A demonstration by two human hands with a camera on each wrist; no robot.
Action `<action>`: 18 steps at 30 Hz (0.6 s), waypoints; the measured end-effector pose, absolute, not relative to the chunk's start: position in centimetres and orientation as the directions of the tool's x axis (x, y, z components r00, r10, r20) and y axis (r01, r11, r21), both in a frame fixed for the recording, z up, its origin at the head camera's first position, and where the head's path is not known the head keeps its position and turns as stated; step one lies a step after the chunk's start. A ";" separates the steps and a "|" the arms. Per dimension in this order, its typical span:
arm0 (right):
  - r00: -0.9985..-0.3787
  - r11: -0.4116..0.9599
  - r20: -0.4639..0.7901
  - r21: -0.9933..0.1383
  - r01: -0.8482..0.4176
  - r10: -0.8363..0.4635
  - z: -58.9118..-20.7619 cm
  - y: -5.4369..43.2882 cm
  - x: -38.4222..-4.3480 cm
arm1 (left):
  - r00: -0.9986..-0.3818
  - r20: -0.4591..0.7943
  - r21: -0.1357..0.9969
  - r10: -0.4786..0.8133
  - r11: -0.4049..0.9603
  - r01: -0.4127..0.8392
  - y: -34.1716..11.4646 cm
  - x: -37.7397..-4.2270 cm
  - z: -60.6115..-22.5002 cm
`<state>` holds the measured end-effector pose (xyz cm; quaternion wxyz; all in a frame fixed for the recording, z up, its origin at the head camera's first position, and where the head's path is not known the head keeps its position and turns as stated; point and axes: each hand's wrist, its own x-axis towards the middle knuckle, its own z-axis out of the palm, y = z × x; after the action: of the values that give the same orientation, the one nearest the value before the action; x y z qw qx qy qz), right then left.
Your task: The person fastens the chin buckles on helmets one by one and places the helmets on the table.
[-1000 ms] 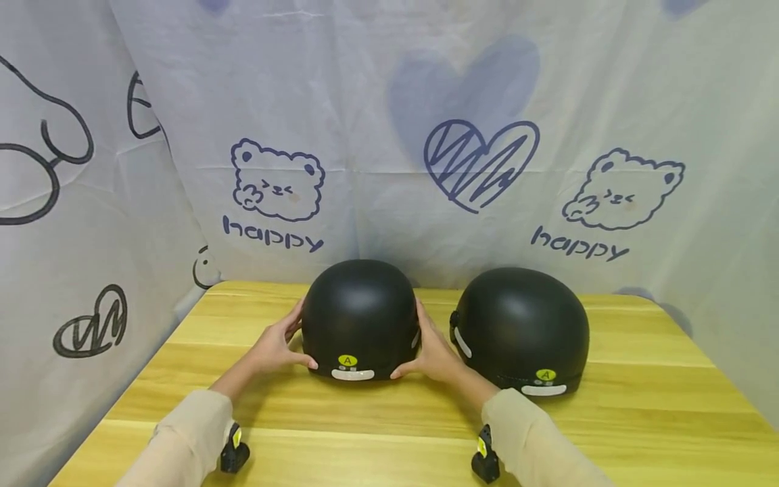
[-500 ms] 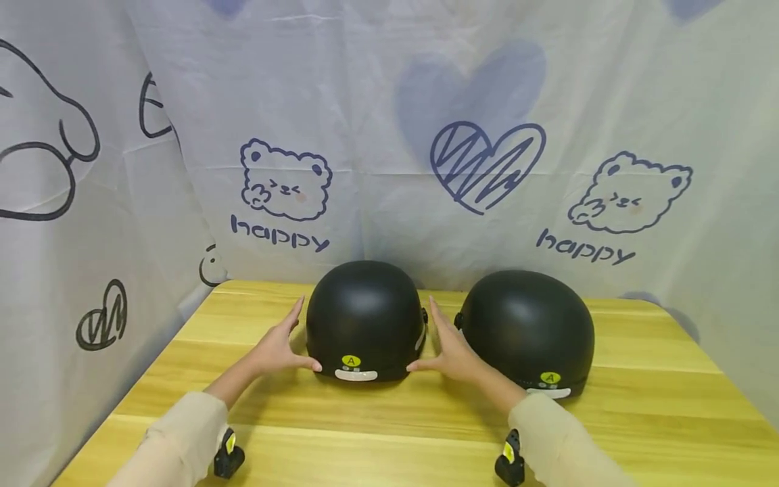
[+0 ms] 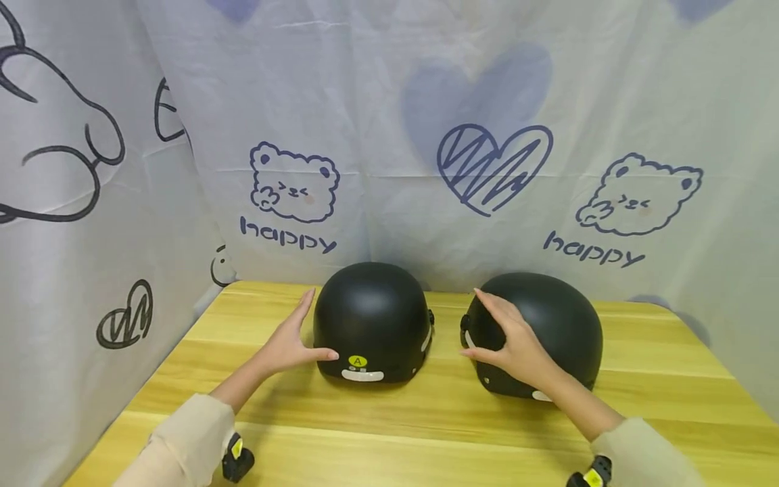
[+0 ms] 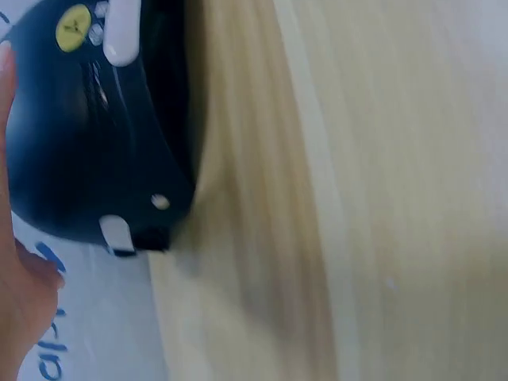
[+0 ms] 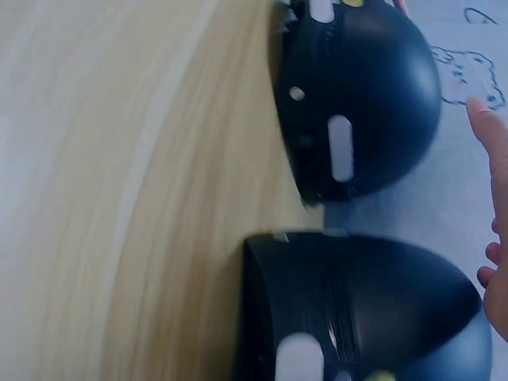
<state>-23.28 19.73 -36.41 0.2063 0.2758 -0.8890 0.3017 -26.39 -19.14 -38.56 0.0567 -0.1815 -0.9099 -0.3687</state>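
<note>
Head view shows the left helmet (image 3: pixel 372 314) dome-up on the bench (image 3: pixel 365 426), its hollow hidden, with the left grip (image 3: pixel 289 346) spread wide beside it. The right grip (image 3: pixel 517 343), also spread and holding nothing, overlaps the right helmet (image 3: pixel 569 321); a printed cloth (image 3: pixel 389 223) hangs behind.

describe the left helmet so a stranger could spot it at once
Find the wooden table before the curtain printed with hearts and bears. Near the table's far edge, the left helmet, matte black, stands by the left hand. In the head view its yellow A sticker shows; none shows on the right helmet, partly covered by the right hand.
</note>
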 end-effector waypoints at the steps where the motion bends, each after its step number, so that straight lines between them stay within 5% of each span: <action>1: -0.764 0.667 0.539 -0.428 -0.610 -0.354 -36.2 20.3 -23.1 | -0.925 0.247 0.654 0.288 0.655 0.378 -18.8 -26.3 -38.2; 12: -0.790 0.690 0.565 -0.473 -0.547 -0.238 -35.3 26.7 -21.4 | -0.889 0.315 0.656 0.333 0.600 0.457 -14.0 -25.8 -35.7; 18: -0.822 0.689 0.535 -0.522 -0.503 -0.195 -35.4 29.0 -21.1 | -0.821 0.443 0.623 0.361 0.534 0.572 -11.5 -26.0 -34.9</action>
<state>-21.12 29.00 -35.39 0.2251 0.1961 -0.8909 0.3424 -26.01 -11.48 -34.88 0.1314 -0.2692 -0.8658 -0.4009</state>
